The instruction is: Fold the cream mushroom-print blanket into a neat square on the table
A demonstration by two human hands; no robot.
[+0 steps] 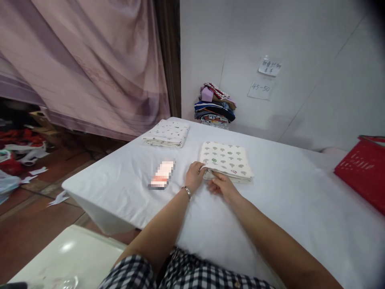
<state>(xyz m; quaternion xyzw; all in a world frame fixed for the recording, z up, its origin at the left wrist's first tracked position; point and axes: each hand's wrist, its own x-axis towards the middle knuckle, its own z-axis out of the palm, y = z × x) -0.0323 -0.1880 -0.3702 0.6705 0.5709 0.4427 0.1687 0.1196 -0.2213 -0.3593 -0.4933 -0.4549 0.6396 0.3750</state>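
A folded cream cloth printed with small trees (227,159) lies on the white-covered table (285,200). My left hand (195,176), a bracelet on its wrist, pinches the cloth's near left corner. My right hand (221,185) grips the near edge just beside it, fingers curled under the layers. A second folded printed cloth (167,133) lies farther back to the left, apart from both hands. A small blurred-out object (162,175) rests on the table left of my left hand.
A pile of folded clothes (215,105) sits at the table's far edge against the wall. A red basket (362,168) stands at the right. Paper notes (264,78) hang on the wall. A white stool (69,257) is near left, with clutter on the floor beyond.
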